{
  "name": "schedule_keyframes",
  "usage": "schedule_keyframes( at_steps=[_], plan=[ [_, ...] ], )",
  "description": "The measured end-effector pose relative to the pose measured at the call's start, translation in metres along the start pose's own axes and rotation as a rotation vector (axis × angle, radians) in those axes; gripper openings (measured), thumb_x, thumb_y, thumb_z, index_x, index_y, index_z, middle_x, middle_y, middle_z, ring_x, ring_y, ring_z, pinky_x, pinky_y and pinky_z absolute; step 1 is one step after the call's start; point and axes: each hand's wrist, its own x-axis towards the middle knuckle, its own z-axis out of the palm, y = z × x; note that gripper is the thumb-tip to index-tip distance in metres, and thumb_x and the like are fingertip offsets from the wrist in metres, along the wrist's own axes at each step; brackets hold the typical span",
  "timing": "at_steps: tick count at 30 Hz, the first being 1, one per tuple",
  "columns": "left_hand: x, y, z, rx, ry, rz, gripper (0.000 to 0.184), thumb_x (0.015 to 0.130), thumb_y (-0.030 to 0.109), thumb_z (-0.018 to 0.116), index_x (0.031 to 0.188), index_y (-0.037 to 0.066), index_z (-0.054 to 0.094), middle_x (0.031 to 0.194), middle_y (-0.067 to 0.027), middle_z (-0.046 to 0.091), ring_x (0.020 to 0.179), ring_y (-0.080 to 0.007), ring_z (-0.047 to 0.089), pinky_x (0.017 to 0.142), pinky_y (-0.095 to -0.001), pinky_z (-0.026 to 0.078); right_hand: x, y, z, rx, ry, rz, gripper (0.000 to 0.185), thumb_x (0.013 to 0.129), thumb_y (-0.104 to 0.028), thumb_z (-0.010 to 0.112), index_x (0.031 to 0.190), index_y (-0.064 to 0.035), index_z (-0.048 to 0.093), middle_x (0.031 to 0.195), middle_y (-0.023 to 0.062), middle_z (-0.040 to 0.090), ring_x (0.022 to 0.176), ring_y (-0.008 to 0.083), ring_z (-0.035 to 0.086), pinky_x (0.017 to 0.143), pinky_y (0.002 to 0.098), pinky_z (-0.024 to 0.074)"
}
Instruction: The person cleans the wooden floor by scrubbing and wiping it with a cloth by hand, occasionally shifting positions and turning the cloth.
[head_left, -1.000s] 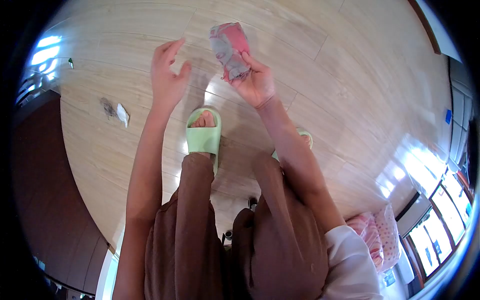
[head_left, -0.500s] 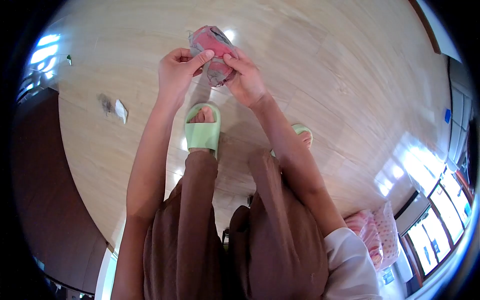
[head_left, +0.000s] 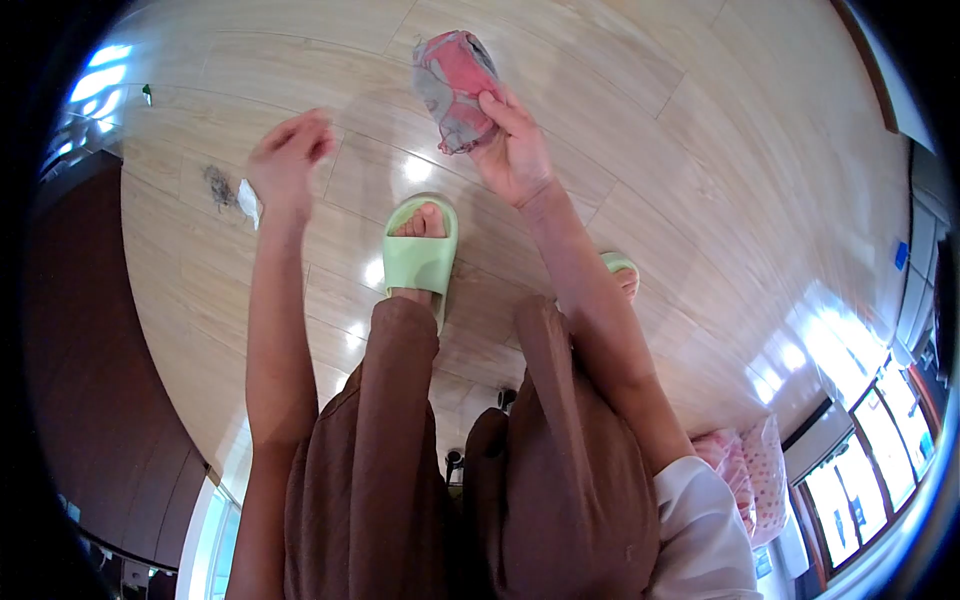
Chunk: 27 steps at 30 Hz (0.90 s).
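Note:
My right hand grips a folded pink-and-grey cloth by its right side, thumb on top, held out above the floor. My left hand is apart from the cloth, out to the left. Its fingers are curled together and somewhat blurred, so anything pinched in them cannot be made out. Close beside that hand, lower on the floor, lie a crumpled white tissue-like scrap and a dark fuzzy clump like hair or dust.
Pale wood-look floor spreads around my feet in green slippers. Dark brown furniture stands at left. Pink bags or cushions sit at lower right. A small green bit and a blue object lie farther off.
My left hand has let go of the cloth and swung left, toward the white scrap and fuzzy clump. My right hand keeps the cloth, moved slightly to the right and farther out.

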Motion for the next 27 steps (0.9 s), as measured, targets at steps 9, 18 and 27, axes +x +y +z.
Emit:
schedule_keyframes(
  at_steps=[9, 18, 27],
  plan=[
    [0.048, -0.069, -0.111, 1.059, 0.544, 0.483, 0.033, 0.084, 0.027, 0.078, 0.1, -0.001, 0.07, 0.087, -0.0096, 0.069, 0.079, -0.0162, 0.065, 0.077, -0.0263, 0.051, 0.006, 0.008, -0.001, 0.009, 0.013, -0.011, 0.028, 0.101, -0.008, 0.048, 0.127, -0.0001, 0.052, 0.122, 0.0112, 0.063, 0.109, 0.0231, 0.062, 0.09, 0.0408, 0.0512],
    [-0.041, 0.018, 0.063, 0.2, -0.435, -0.239, 0.023, 0.09, 0.022, 0.072, 0.101, 0.001, 0.069, 0.089, -0.0052, 0.069, 0.08, -0.0109, 0.065, 0.073, -0.0259, 0.054, 0.01, 0.024, 0.008, -0.157, 0.055, -0.112, 0.03, 0.1, -0.008, 0.053, 0.128, 0.0016, 0.053, 0.119, 0.0098, 0.064, 0.105, 0.0191, 0.063, 0.091, 0.0354, 0.0515],
    [-0.027, -0.001, 0.033, -0.017, -0.296, -0.13, 0.017, 0.096, 0.015, 0.062, 0.104, 0.0, 0.065, 0.088, -0.0071, 0.068, 0.075, -0.0132, 0.064, 0.073, -0.0283, 0.056, 0.014, 0.034, 0.011, -0.154, 0.027, -0.132, 0.031, 0.1, -0.01, 0.054, 0.129, -0.0004, 0.053, 0.115, 0.0079, 0.065, 0.1, 0.0179, 0.063, 0.085, 0.0367, 0.0536]
  ],
)
